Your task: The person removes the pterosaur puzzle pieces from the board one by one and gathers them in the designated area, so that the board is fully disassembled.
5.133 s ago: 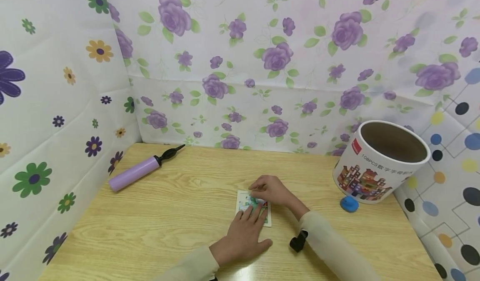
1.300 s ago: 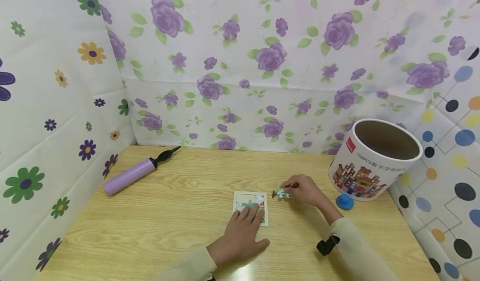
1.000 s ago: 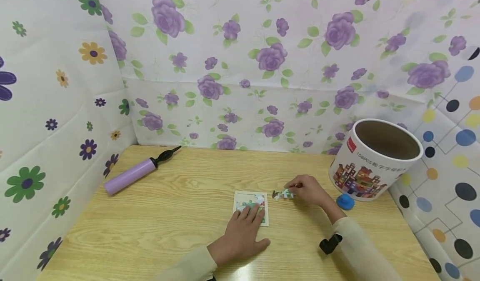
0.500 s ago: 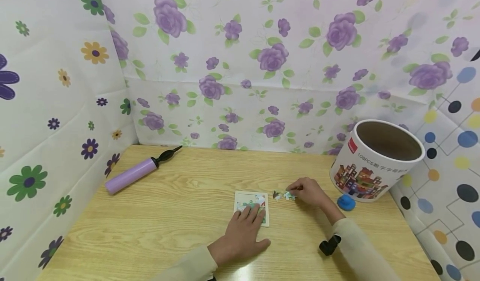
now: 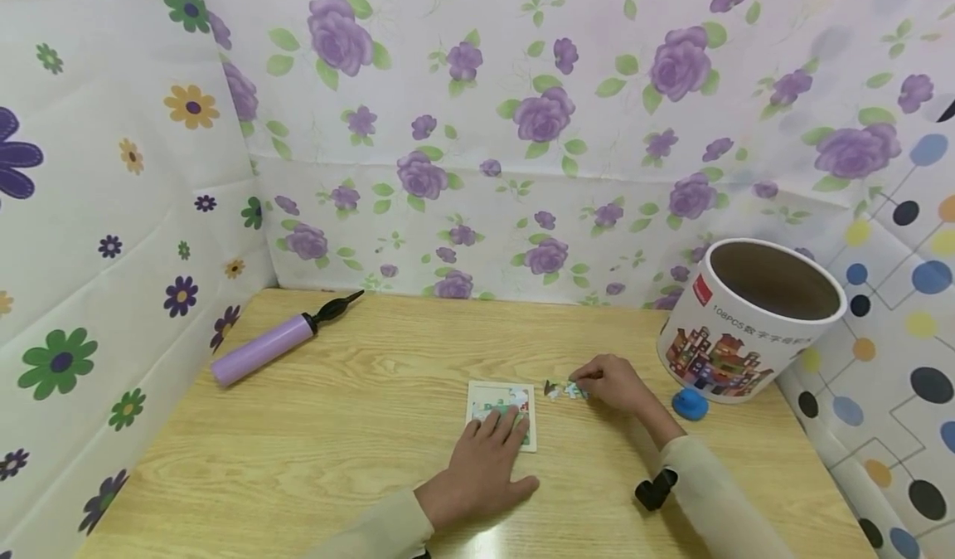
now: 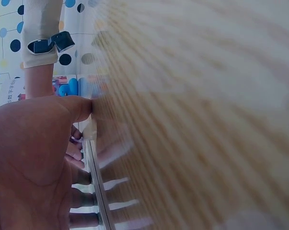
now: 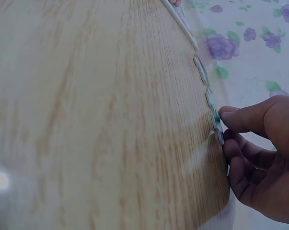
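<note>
A small square jigsaw puzzle (image 5: 475,393) in a pale frame lies on the table, with a bare patch near its top. My left hand (image 5: 481,472) rests on it with fingers straight and spread, covering its lower part. In the left wrist view those fingers touch the thin edge of the puzzle frame (image 6: 100,187). Just right of the frame lies one loose puzzle piece (image 5: 552,389), dark and pale. Beside that piece, my right hand (image 5: 615,383) pinches another puzzle piece (image 5: 573,390), pale blue and green. The right wrist view has thumb and forefinger at the puzzle piece's (image 7: 213,108) edge, low on the table.
A large white printed bucket (image 5: 734,352) stands at the back right, a blue rubber duck (image 5: 690,405) at its foot. A purple hand pump (image 5: 269,347) lies at the back left. Floral cloth (image 5: 477,211) hangs behind the table (image 5: 313,451).
My right hand has gone from over the puzzle to the table at its right, where pieces now lie. Lately it has barely shifted, and those pieces have come apart. My left hand stays put.
</note>
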{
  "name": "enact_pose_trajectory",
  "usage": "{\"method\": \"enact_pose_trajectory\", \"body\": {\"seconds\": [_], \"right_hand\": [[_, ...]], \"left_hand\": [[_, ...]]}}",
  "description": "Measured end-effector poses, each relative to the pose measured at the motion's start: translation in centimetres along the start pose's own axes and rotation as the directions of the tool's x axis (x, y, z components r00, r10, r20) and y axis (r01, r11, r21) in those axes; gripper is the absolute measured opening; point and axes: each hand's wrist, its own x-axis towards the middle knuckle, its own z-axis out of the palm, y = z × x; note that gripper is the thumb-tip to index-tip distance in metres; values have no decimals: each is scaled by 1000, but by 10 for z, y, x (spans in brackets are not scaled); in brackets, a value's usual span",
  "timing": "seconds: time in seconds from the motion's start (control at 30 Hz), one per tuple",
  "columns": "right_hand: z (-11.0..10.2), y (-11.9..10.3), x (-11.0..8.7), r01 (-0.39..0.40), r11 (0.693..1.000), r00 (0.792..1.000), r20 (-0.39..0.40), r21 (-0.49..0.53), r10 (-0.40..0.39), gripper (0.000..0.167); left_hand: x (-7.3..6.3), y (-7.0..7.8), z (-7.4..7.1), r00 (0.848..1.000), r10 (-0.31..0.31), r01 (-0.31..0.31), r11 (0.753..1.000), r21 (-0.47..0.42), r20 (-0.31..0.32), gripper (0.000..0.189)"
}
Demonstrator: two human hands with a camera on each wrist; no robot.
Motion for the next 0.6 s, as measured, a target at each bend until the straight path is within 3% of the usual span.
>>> {"method": "enact_pose_trajectory", "body": {"seconds": [0.33, 0.6], "right_hand": [[-6, -11, -1, -3, 1000, 1000, -10, 2, 3, 20], [-3, -35, -1, 74, 997, 997, -16, 38, -74, 24]], "left_hand": [[-2, 1, -5, 1000, 11, -11, 1000, 1, 11, 83], [-3, 2, -7, 1000, -3, 3, 1000, 14, 15, 84]]}}
